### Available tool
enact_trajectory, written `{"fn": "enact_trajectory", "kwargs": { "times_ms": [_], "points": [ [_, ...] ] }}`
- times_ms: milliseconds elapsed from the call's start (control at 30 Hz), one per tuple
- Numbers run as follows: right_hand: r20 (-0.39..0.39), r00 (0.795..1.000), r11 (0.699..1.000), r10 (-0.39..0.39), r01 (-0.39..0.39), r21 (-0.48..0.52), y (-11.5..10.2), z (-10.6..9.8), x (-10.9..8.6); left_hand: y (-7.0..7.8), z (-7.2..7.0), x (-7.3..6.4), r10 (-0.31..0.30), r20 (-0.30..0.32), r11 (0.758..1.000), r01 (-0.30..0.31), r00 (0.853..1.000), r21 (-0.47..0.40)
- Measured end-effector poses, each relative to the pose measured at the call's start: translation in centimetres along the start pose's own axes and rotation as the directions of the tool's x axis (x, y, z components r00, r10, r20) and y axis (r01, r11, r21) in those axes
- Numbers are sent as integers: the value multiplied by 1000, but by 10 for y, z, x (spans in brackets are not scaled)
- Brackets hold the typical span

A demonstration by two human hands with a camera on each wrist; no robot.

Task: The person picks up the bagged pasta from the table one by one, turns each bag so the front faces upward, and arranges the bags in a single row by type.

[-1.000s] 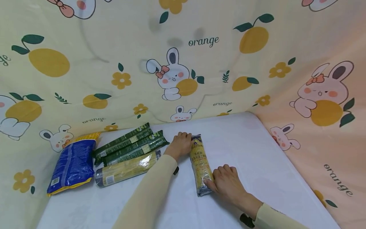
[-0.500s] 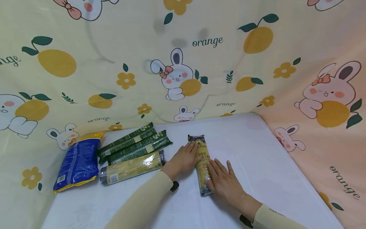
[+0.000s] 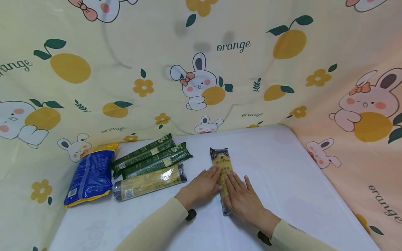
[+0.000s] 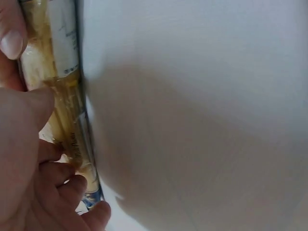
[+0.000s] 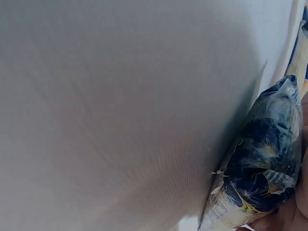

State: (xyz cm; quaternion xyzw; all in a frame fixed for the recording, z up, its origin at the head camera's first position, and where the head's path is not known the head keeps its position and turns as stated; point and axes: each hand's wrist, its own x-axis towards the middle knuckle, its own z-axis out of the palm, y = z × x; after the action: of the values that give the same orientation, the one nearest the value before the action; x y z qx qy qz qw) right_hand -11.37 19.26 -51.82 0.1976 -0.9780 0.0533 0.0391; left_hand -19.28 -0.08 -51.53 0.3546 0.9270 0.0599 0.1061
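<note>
A clear-wrapped pack of spaghetti (image 3: 222, 161) with dark blue ends lies lengthwise on the white table, its printed label facing up. Along its left side my left hand (image 3: 202, 184) rests with extended fingers, fingertips touching the wrapper. The right hand (image 3: 246, 200) lies against the opposite side, fingers fairly straight over the lower half. In the left wrist view the pack (image 4: 65, 110) runs beside the left fingers (image 4: 72, 190), which bend slightly. One dark end of the pack (image 5: 262, 154) shows close up in the right wrist view, where the right hand is mostly cut off.
To the left lie another yellowish pack (image 3: 150, 183) with dark ends and green slim packs (image 3: 154, 158) behind it. A bulging blue and yellow bag (image 3: 91, 176) stands further left. A printed cloth (image 3: 138, 69) hangs behind the white table (image 3: 276, 167).
My left hand has slid from the pack's far end down to its middle. The right fingers have straightened and laid themselves along the pack. The head view has shifted slightly left.
</note>
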Motion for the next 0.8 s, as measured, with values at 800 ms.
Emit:
{"fn": "enact_trajectory", "kwargs": {
  "times_ms": [800],
  "points": [
    [20, 978, 978, 206, -205, -45, 65, 1, 28, -20, -13, -19, -45, -85, 999, 46, 995, 12]
  ]
}}
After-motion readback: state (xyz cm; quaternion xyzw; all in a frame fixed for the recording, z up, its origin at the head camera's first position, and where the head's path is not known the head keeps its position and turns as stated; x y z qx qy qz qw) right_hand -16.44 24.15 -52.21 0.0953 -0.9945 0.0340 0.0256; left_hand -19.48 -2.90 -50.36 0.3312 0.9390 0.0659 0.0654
